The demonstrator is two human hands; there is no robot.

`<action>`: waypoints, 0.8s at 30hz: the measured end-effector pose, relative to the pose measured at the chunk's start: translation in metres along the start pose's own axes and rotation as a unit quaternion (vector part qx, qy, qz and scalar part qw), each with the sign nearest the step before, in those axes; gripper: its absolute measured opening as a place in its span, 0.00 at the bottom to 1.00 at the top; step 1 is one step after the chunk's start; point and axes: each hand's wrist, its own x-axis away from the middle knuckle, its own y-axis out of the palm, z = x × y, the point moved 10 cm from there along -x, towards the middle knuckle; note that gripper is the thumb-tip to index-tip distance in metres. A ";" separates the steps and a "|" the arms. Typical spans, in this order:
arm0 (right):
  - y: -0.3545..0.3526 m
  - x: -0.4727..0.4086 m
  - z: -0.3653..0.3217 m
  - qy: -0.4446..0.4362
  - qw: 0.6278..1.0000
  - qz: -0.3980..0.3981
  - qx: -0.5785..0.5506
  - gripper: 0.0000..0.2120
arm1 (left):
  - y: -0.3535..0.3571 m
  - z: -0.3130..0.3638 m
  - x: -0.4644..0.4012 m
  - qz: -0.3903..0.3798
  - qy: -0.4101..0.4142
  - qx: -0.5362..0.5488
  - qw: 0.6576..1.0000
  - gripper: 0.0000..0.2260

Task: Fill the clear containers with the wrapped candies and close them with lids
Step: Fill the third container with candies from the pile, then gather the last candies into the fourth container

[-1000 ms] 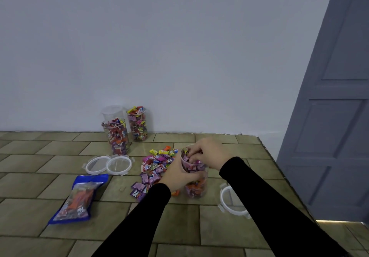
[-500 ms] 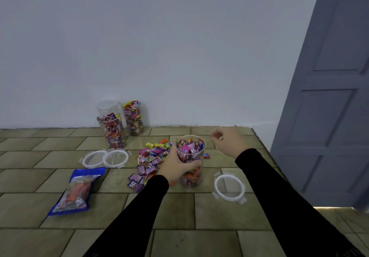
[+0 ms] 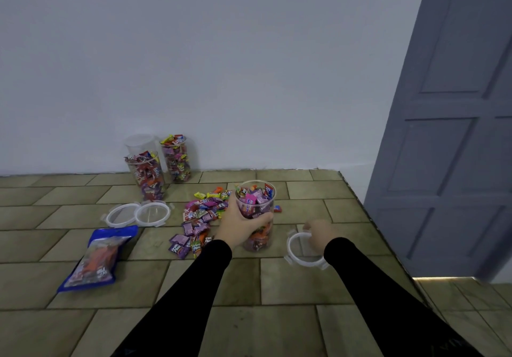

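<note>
head view: left hand (image 3: 238, 225) grips upright candy container (image 3: 256, 212); right hand (image 3: 318, 234) grasps flat lid (image 3: 300, 257).

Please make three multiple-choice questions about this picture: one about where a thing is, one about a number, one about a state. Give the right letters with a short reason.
1. Where does the blue candy bag lie?
A. on the floor, left of the loose candies
B. inside a container
C. against the door

2. How many lids lie on the floor in all?
A. one
B. three
C. five

3. What is the state of the container that the left hand grips?
A. empty
B. closed with a lid
C. open and full of candies

Answers:
1 A, the bag lies flat on the tiles, left of the candy pile.
2 B, two lids lie side by side near the back containers, and one lid lies at the right hand.
3 C, candies reach its rim and no lid covers it.
</note>
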 end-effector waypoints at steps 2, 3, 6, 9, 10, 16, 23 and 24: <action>0.000 0.002 0.001 0.001 1.000 0.014 -0.011 0.15 | 0.000 0.000 0.001 0.002 -0.003 0.001 1.000 0.39; 0.000 0.002 0.001 -0.001 1.000 0.019 -0.019 0.14 | 0.000 0.000 0.002 0.001 -0.006 0.003 1.000 0.39; -0.002 0.004 -0.004 -0.008 0.999 0.026 -0.027 0.14 | 0.001 0.001 0.001 -0.001 -0.011 0.001 1.000 0.38; -0.006 0.002 -0.014 -0.020 0.999 0.034 -0.033 0.11 | -0.005 0.002 -0.001 0.010 -0.005 -0.002 1.000 0.37; -0.008 0.001 -0.018 -0.025 0.998 0.037 -0.034 0.10 | -0.009 0.003 0.000 0.019 -0.003 -0.006 1.000 0.39; -0.022 -0.009 -0.056 -0.037 0.996 0.045 -0.060 0.12 | -0.062 0.020 0.004 0.110 0.043 0.003 0.993 0.34; -0.031 -0.021 -0.173 -0.132 0.978 0.070 -0.148 0.14 | -0.176 0.035 0.007 0.220 0.092 -0.017 0.971 0.35; -0.028 -0.021 -0.193 -0.145 0.973 0.066 -0.166 0.13 | -0.196 0.032 0.008 0.237 0.089 -0.022 0.967 0.36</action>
